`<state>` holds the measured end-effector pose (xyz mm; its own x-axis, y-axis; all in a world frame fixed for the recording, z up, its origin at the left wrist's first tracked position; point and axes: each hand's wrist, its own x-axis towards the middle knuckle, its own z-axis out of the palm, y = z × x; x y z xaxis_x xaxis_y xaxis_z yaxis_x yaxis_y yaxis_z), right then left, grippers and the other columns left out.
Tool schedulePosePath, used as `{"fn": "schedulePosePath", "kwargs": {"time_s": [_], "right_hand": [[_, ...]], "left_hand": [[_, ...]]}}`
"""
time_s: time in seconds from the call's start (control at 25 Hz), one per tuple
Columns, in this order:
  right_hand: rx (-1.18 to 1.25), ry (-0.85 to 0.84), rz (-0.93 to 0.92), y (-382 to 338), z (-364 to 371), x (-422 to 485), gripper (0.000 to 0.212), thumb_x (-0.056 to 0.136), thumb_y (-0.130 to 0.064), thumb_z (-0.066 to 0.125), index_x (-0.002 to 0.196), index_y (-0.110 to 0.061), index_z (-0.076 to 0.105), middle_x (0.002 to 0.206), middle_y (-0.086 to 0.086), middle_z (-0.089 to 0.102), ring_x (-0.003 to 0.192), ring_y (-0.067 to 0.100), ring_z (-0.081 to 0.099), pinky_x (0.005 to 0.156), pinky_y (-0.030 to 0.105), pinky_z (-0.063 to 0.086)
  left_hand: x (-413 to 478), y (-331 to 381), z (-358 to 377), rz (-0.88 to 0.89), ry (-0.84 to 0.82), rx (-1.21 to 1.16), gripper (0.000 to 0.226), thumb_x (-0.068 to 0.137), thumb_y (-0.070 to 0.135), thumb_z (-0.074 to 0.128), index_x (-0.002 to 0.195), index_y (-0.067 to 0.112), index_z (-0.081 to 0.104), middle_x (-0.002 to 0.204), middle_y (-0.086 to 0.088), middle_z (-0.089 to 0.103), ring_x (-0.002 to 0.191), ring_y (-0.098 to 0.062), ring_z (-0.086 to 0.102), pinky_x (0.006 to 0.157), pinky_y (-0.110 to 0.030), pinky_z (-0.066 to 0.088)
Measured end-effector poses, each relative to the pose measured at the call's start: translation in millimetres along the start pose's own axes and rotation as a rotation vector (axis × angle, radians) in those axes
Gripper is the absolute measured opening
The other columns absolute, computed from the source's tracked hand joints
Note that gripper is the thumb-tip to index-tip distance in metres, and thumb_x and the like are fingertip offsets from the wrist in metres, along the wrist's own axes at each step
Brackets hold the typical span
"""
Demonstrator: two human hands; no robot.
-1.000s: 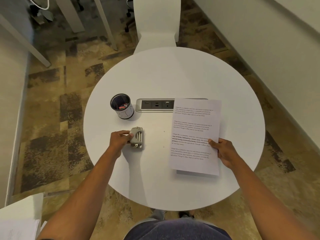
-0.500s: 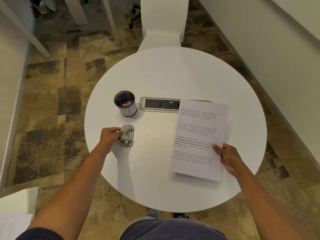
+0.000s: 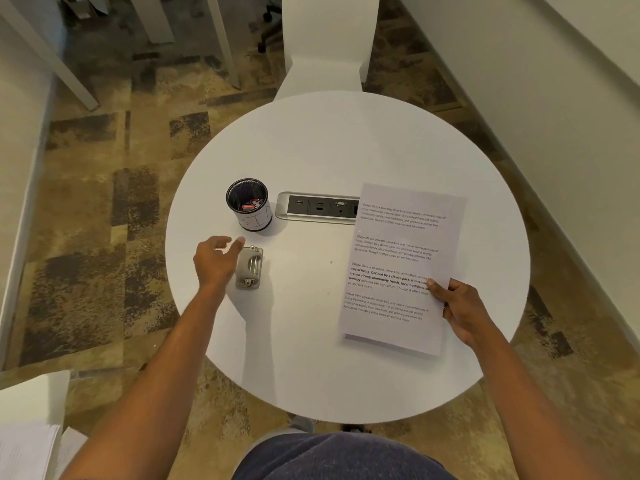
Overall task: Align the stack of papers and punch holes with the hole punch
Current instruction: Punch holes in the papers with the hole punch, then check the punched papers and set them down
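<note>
A stack of printed papers [image 3: 398, 265] lies on the right half of the round white table [image 3: 346, 150]. My right hand [image 3: 457, 310] pinches the stack's right edge, thumb on top. A small metal hole punch [image 3: 250, 268] sits flat on the left side of the table. My left hand [image 3: 214, 261] hovers just left of the punch with fingers spread, and its thumb tip is near the punch's top left corner. It holds nothing.
A black mesh pen cup [image 3: 248, 204] stands behind the punch. A recessed power socket strip [image 3: 317, 207] runs beside it, partly under the papers. A white chair [image 3: 329, 43] is across the table. More papers [image 3: 27, 445] lie at the lower left.
My left hand has let go of the hole punch and opened beside it. The punch shifted left between the earlier frames. My right hand still holds the papers.
</note>
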<state>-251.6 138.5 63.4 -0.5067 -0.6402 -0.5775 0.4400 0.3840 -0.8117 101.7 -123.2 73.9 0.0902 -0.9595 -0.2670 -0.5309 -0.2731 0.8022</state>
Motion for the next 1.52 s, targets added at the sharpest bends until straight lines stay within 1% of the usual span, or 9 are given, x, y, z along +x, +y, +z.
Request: {"fn": "schedulePosePath", "kwargs": {"time_s": [0.16, 0.28, 0.44, 0.56, 0.68, 0.84, 1.04, 1.24, 1.52], "right_hand": [[-0.091, -0.036, -0.201, -33.0, 0.5, -12.1, 0.028, 0.078, -0.026, 0.074, 0.102, -0.011, 0.075, 0.099, 0.007, 0.077, 0.089, 0.025, 0.074, 0.068, 0.028, 0.06], [-0.129, -0.012, -0.336, -54.8, -3.7, -19.4, 0.02, 0.078, -0.03, 0.073, 0.095, -0.018, 0.078, 0.097, 0.004, 0.077, 0.087, 0.023, 0.074, 0.071, 0.029, 0.06], [-0.169, 0.012, -0.445, -71.8, -17.9, -22.6, 0.013, 0.085, -0.019, 0.071, 0.095, -0.024, 0.077, 0.098, -0.006, 0.077, 0.087, 0.012, 0.073, 0.071, 0.02, 0.057], [-0.409, 0.021, -0.491, -80.4, -33.8, -18.5, 0.017, 0.085, -0.015, 0.071, 0.099, -0.025, 0.075, 0.101, -0.011, 0.074, 0.085, 0.001, 0.071, 0.068, 0.01, 0.053], [-0.634, 0.1, -0.534, -86.4, -46.5, -7.9, 0.022, 0.085, -0.012, 0.071, 0.107, -0.01, 0.074, 0.102, -0.005, 0.069, 0.084, 0.013, 0.068, 0.072, 0.015, 0.051], [-0.626, 0.137, -0.564, -84.5, -53.6, 1.1, 0.023, 0.084, -0.01, 0.072, 0.106, -0.007, 0.073, 0.1, -0.006, 0.067, 0.084, 0.018, 0.067, 0.076, 0.023, 0.054], [-0.568, 0.123, -0.556, -71.3, -56.2, 6.3, 0.024, 0.084, -0.006, 0.071, 0.107, -0.012, 0.073, 0.102, -0.005, 0.069, 0.078, -0.001, 0.066, 0.067, 0.006, 0.051], [-0.503, 0.101, -0.566, -76.3, -54.2, 10.0, 0.027, 0.084, -0.005, 0.071, 0.105, -0.023, 0.07, 0.103, -0.006, 0.069, 0.08, -0.007, 0.066, 0.068, 0.01, 0.053], [-0.663, -0.033, -0.445, -65.9, -53.9, 20.4, 0.028, 0.087, -0.016, 0.069, 0.115, -0.015, 0.07, 0.117, -0.006, 0.067, 0.093, -0.004, 0.061, 0.079, 0.003, 0.039]], "left_hand": [[-55.2, 64.8, 43.2, 0.251, -0.501, -0.172, 0.01, 0.089, 0.022, 0.066, 0.096, 0.018, 0.072, 0.091, -0.001, 0.073, 0.076, 0.005, 0.065, 0.071, -0.013, 0.049], [-87.3, 101.5, 77.1, 0.389, -0.727, -0.059, 0.025, 0.085, 0.03, 0.07, 0.105, 0.015, 0.073, 0.102, 0.001, 0.075, 0.092, -0.005, 0.069, 0.081, -0.018, 0.055], [-106.3, 123.9, 106.4, 0.483, -0.684, -0.077, 0.021, 0.086, 0.019, 0.069, 0.104, 0.009, 0.074, 0.104, -0.004, 0.076, 0.09, -0.012, 0.071, 0.08, -0.021, 0.056], [-112.0, 127.2, 122.8, 0.546, -0.567, -0.007, 0.018, 0.086, 0.017, 0.069, 0.101, 0.007, 0.075, 0.1, -0.007, 0.076, 0.082, -0.017, 0.068, 0.075, -0.025, 0.054], [-118.4, 125.7, 137.2, 0.546, -0.527, 0.014, 0.019, 0.085, 0.014, 0.07, 0.101, 0.006, 0.076, 0.101, -0.01, 0.076, 0.083, -0.022, 0.068, 0.075, -0.03, 0.054], [-119.9, 122.1, 147.7, 0.496, -0.517, -0.038, 0.018, 0.084, 0.009, 0.071, 0.1, 0.003, 0.075, 0.1, -0.013, 0.076, 0.085, -0.024, 0.069, 0.079, -0.033, 0.057], [-116.7, 120.1, 150.6, 0.498, -0.494, -0.063, 0.015, 0.082, 0.007, 0.073, 0.096, 0.002, 0.076, 0.093, -0.013, 0.076, 0.08, -0.024, 0.066, 0.074, -0.043, 0.053], [-110.4, 122.0, 152.4, 0.509, -0.481, -0.08, 0.013, 0.081, 0.011, 0.074, 0.094, 0.01, 0.077, 0.088, -0.003, 0.074, 0.068, 0.0, 0.059, 0.064, -0.033, 0.048], [-104.3, 104.1, 154.9, 0.538, -0.462, 0.041, 0.02, 0.083, 0.016, 0.073, 0.101, 0.006, 0.073, 0.105, -0.009, 0.069, 0.086, -0.02, 0.061, 0.067, -0.019, 0.046]]}}
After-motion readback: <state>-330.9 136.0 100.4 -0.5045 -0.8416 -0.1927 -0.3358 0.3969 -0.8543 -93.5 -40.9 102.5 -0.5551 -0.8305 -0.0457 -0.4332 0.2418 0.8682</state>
